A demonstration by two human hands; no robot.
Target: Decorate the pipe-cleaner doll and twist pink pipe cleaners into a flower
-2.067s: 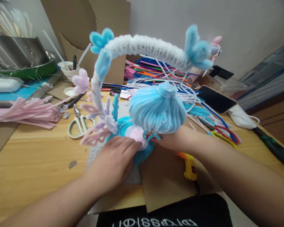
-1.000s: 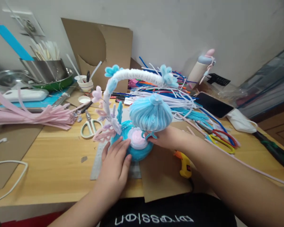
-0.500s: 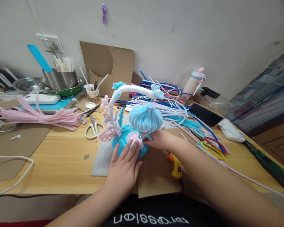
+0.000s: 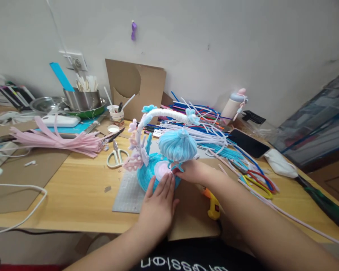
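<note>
A round blue fuzzy base [image 4: 147,173] with a pale pink centre [image 4: 162,170] stands on a grey mat [image 4: 127,197]. From its left side a white fuzzy arch [image 4: 169,113] with blue flowers curves over to the right. My left hand [image 4: 160,201] lies with stretched fingers on the front of the base. Under a ribbed light-blue dome [image 4: 177,145], at the right of the base, my right hand [image 4: 192,172] has its fingers pressed together; what they hold is hidden.
White-handled scissors [image 4: 118,157] lie left of the mat. A yellow glue gun [image 4: 214,207] rests on cardboard beside my right forearm. Behind are piled pipe cleaners [image 4: 192,130], a phone [image 4: 248,143] and a bottle [image 4: 232,107]. Pink strips [image 4: 62,145] lie at left.
The view has shifted, so the scene sits further right and lower. My left hand has drawn back toward the front of the base, showing more of the pink centre.
</note>
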